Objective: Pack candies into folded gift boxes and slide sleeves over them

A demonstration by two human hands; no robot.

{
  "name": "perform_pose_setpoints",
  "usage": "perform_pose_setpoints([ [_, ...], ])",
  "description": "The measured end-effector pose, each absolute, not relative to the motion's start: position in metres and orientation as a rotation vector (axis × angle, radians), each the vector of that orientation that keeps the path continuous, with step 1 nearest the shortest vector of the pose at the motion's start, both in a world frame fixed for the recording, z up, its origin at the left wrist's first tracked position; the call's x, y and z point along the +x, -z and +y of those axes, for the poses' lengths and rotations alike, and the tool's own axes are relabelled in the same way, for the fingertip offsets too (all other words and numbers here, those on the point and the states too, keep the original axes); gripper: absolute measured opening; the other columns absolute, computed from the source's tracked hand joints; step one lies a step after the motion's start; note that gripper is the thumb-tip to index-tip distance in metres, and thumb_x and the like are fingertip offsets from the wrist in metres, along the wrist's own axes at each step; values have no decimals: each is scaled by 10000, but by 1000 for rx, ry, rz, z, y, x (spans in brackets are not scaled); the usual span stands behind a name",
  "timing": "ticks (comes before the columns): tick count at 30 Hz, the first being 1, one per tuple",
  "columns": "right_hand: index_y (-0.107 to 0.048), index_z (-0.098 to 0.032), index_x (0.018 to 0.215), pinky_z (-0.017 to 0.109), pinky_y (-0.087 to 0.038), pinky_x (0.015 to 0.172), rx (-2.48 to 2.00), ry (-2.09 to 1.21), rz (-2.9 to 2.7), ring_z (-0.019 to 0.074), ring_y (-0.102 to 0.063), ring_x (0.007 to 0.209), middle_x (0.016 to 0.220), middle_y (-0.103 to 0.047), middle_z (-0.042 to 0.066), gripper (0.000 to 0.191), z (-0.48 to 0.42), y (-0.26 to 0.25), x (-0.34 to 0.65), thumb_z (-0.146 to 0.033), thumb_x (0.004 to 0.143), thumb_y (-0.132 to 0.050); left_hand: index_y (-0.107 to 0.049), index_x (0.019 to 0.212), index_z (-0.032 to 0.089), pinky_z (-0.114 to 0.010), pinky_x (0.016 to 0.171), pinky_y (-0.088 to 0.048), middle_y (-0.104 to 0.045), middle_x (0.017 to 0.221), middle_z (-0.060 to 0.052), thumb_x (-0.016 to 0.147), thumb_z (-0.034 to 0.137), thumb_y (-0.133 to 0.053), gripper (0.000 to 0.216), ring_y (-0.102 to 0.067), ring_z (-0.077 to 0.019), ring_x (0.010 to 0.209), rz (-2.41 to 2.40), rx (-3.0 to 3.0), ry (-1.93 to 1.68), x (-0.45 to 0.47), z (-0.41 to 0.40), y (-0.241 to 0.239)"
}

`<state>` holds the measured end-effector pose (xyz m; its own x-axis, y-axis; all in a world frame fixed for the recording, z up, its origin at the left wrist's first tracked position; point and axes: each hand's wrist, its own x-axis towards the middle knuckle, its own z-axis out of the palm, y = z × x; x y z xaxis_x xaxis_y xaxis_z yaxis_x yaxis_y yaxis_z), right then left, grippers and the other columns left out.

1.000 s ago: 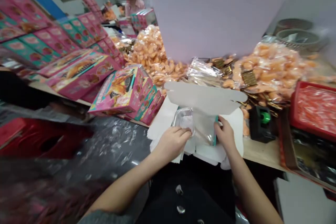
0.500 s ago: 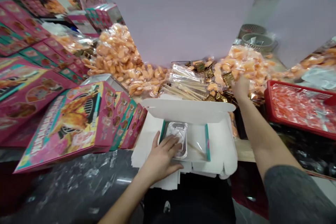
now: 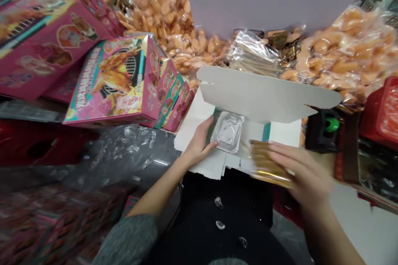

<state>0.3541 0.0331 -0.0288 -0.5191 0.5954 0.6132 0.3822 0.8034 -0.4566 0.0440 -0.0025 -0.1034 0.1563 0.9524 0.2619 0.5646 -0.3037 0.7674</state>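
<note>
In front of me lies an open white cardboard box (image 3: 264, 95), its lid flap raised at the back and teal showing on its inner edges. A silver foil tray (image 3: 229, 131) sits inside at the left. My left hand (image 3: 200, 140) grips the left side of the box, its thumb by the near edge of the tray. My right hand (image 3: 300, 169), blurred, is closed on a shiny gold foil packet (image 3: 267, 161) over the right part of the box.
Printed pink boxes (image 3: 115, 83) stand to the left. Orange pieces in clear bags (image 3: 351, 49) are heaped behind, with wrapped wooden sticks (image 3: 255, 54) between heaps. A red basket (image 3: 381, 112) and a black device with a green knob (image 3: 325, 130) are at right.
My right hand has come back from the heap at the back right with a gold packet. My left hand has moved off the tray to the box's left side. The view has tilted down.
</note>
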Motion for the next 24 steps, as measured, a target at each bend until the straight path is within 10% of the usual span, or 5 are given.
perform_pose_setpoints([
  [5,-659,-162,1224,485,-522,1027,-644,-89,-2623,290,-575,1270,1274,-664,120,374,72,60,266,-42,906,-503,-35,1582,257,-522,1155,-323,-276,1596,-182,1005,527,-377,723,-297,-298,1474,1434,1864,-1119,43,-5,98],
  [11,-475,-166,1440,517,-425,1122,-892,-247,-2471,266,-403,1422,1428,-550,117,542,45,61,308,-64,910,-430,-449,1441,202,-513,1222,-157,-454,1519,-142,928,561,-545,633,-348,-298,1451,1386,2404,-664,59,1,56],
  [19,-611,-205,1301,585,-449,1059,-1120,-215,-2227,341,-429,1392,1332,-618,129,369,12,94,316,-252,943,-539,-494,1427,182,-574,1208,-129,-535,1454,-132,786,637,-688,809,-426,-345,1388,1348,2559,-271,78,14,54],
  [24,-639,-282,1179,466,-573,887,-929,-431,-1741,222,-672,963,925,-693,54,291,7,24,344,-236,979,-433,-485,1434,221,-531,1204,-159,-519,1468,-128,857,542,-656,681,-446,-316,1375,1405,2668,-375,68,16,44],
])
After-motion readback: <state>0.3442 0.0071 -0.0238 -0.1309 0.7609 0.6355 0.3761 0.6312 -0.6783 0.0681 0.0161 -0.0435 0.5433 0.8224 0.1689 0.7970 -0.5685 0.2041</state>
